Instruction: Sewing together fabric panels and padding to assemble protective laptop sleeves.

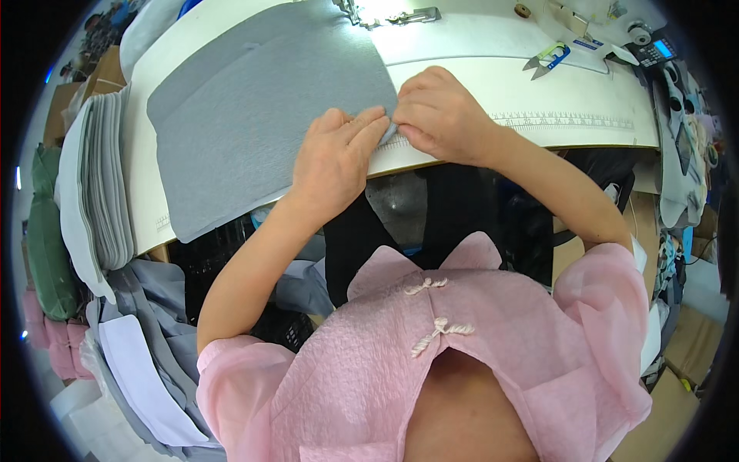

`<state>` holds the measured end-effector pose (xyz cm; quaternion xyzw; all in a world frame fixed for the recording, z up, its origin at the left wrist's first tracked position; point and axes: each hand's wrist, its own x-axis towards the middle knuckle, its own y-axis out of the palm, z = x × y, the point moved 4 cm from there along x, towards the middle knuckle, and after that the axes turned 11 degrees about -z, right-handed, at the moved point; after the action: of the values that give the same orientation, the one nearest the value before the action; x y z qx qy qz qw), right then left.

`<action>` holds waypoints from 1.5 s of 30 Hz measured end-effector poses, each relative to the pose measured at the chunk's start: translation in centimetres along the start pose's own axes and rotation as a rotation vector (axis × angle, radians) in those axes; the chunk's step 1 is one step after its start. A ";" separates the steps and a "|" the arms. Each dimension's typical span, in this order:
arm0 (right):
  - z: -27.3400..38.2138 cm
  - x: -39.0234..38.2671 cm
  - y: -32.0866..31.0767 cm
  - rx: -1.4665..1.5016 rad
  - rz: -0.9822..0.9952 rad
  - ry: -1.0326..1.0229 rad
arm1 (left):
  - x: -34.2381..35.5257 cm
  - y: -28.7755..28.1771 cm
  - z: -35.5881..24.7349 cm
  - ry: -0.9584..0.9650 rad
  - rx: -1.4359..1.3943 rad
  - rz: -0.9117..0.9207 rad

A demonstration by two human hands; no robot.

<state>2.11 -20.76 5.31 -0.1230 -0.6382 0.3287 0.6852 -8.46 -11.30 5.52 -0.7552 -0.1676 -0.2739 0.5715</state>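
Observation:
A large piece of grey fabric lies on the white sewing table, its near left part reaching past the table's front edge. On its right edge rests my left hand, fingers together and bent over a small folded bit of the cloth. My right hand pinches the same edge just beside it, fingertips curled in; the two hands nearly touch. The fabric's far end reaches the lit presser foot of a sewing machine.
Green-and-blue thread snips lie at the table's far right, near a small control panel. A printed ruler strip runs along the front edge. Stacked grey cut pieces hang at the left, above more grey cloth.

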 end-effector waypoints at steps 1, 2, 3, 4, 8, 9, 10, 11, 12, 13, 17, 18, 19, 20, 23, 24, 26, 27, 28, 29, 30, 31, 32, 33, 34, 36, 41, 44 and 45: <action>0.1 0.0 -0.1 -0.002 0.001 -0.004 | -0.1 0.1 0.0 0.020 0.030 -0.033; 0.0 0.0 -0.1 0.036 0.047 0.016 | -0.2 0.1 0.0 0.041 0.061 -0.067; -0.2 0.1 -0.1 0.073 0.093 0.034 | -0.2 0.1 0.2 0.042 0.064 -0.072; -0.6 0.2 -0.4 0.070 0.094 0.028 | -0.2 0.2 0.2 0.059 0.074 -0.073; -3.5 1.0 -0.1 0.112 0.203 0.148 | 0.1 0.5 0.3 0.093 0.063 -0.069; -4.3 0.9 0.3 0.090 0.165 0.118 | 0.3 0.4 0.3 0.097 0.069 -0.083; -4.6 1.3 0.6 0.076 0.129 0.083 | 0.2 0.3 0.2 0.098 0.072 -0.066; -4.9 1.7 0.6 0.074 0.131 0.063 | 0.2 0.3 0.3 0.099 0.075 -0.050; -5.3 1.9 0.7 0.088 0.192 0.082 | 0.3 0.2 0.5 0.097 0.088 -0.067; -5.6 2.3 0.9 0.101 0.255 0.097 | 0.3 0.3 0.9 0.087 0.077 -0.060; -7.6 3.2 2.3 0.081 0.270 0.189 | 1.6 0.6 3.4 0.095 0.037 -0.025; -7.9 3.3 2.6 0.059 0.248 0.179 | 1.7 1.0 4.2 0.107 0.082 -0.014; -8.3 3.4 2.5 0.026 0.226 0.178 | 2.3 1.2 4.8 0.111 0.083 -0.047; -8.6 3.5 2.6 0.014 0.213 0.188 | 2.7 1.4 5.4 0.116 0.077 -0.023; -9.0 3.8 2.9 -0.049 0.169 0.165 | 3.7 1.7 7.6 0.106 0.056 0.000; -9.3 3.7 3.1 -0.060 0.150 0.158 | 4.0 2.0 8.3 0.089 0.034 0.021; -9.2 3.7 3.0 -0.081 0.127 0.162 | 4.9 2.3 9.1 0.069 0.052 0.040; -9.4 3.7 3.2 -0.089 0.130 0.165 | 5.4 2.4 9.6 0.096 0.067 0.011; -9.2 4.0 3.6 -0.105 0.115 0.140 | 5.9 2.2 10.1 0.122 0.082 -0.014; -8.9 4.2 3.8 -0.119 0.101 0.115 | 6.2 2.4 10.9 0.095 0.118 0.049; -8.4 3.9 4.0 -0.119 0.111 0.138 | 6.0 2.6 10.8 0.099 0.112 0.050; -8.8 3.6 4.0 -0.127 0.103 0.151 | 6.4 3.1 10.9 0.101 0.169 0.012; -9.1 3.4 4.0 -0.107 0.079 0.146 | 6.7 3.5 10.9 0.102 0.226 -0.026; -9.4 3.1 4.0 -0.087 0.055 0.142 | 6.8 3.9 11.0 0.114 0.218 -0.016; -9.3 3.1 4.0 -0.092 0.049 0.155 | 6.8 3.7 11.1 0.105 0.275 -0.028; -9.1 3.2 3.9 -0.091 0.013 0.139 | 6.6 3.8 11.0 0.108 0.324 -0.024; -9.1 3.5 3.5 -0.008 -0.090 0.256 | 6.7 4.0 11.2 0.067 0.490 -0.092; -9.7 3.2 3.5 -0.034 -0.074 0.227 | 7.3 4.5 10.6 0.089 0.490 -0.208; -10.0 3.1 3.4 -0.038 -0.070 0.239 | 7.4 4.7 10.4 0.052 0.542 -0.139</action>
<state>10.58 -13.80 4.23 -0.1520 -0.5622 0.2753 0.7649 2.37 -3.20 4.30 -0.5543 -0.2713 -0.2770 0.7365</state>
